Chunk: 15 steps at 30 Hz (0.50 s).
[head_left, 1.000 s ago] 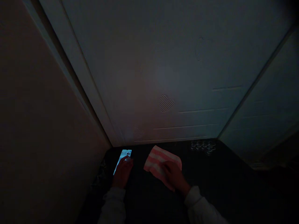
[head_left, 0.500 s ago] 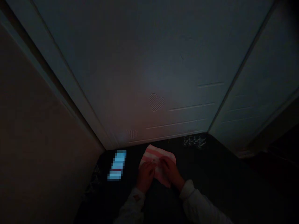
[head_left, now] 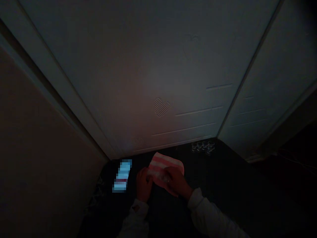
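A pink-and-white striped cloth [head_left: 170, 162] lies on the dark tabletop in front of me. My left hand [head_left: 144, 185] is at the cloth's left edge, its fingers curled and closed on that edge. Over the right part of the cloth, my right hand [head_left: 179, 181] is bent with the fingertips together. A small clear, shiny thing [head_left: 166, 178] glints at those fingertips, against the cloth; the dim light hides its exact shape.
Several small clear glass cups [head_left: 203, 146] stand together at the table's back right. To the left lies a lit, blurred-out phone-like screen [head_left: 122, 176]. A pale panel with embossed hearts [head_left: 162, 107] rises behind the dark table [head_left: 223, 185].
My left hand has moved left, away from the cloth's middle to its edge. My right hand stays over the cloth, fingers shifted slightly. The view has turned a little.
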Tool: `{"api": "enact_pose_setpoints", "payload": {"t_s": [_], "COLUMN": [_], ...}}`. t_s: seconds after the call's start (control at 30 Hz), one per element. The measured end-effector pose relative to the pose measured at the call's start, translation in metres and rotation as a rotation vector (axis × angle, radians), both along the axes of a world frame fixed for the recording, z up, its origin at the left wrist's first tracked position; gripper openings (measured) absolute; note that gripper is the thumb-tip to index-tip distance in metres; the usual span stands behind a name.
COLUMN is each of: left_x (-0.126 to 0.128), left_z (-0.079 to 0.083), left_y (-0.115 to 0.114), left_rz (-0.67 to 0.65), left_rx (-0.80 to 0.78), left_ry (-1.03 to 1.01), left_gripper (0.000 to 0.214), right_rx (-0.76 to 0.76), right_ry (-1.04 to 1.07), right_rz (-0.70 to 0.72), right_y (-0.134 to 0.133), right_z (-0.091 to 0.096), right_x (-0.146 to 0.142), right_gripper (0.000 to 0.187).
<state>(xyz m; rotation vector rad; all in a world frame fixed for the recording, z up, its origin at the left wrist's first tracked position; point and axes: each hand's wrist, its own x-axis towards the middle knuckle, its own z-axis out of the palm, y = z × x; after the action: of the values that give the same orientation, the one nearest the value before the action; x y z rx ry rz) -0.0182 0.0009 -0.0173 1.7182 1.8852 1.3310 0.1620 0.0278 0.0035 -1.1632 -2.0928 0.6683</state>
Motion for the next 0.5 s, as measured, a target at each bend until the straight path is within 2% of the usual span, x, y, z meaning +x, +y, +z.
{"api": "enact_pose_setpoints", "payload": {"t_s": [0.2,0.37,0.5], "left_x": [0.001,0.000,0.000], "left_z": [0.000,0.000,0.002], "left_y": [0.000,-0.002,-0.001], "left_rz": [-0.037,-0.045,-0.063], "left_rx": [-0.091,-0.125,-0.128], "left_ry": [0.315,0.378,0.406], "left_gripper": [0.031,0.032,0.029], "right_rx": [0.123,0.240,0.252], "right_ry": [-0.144,-0.219,-0.204], "right_rz": [0.190,0.281,0.262], "right_y": [-0.007,-0.015,-0.016], "right_z": [0.006,0.004,-0.003], "right_x": [0.001,-0.008,-0.015], "right_gripper": [0.038,0.040,0.037]}}
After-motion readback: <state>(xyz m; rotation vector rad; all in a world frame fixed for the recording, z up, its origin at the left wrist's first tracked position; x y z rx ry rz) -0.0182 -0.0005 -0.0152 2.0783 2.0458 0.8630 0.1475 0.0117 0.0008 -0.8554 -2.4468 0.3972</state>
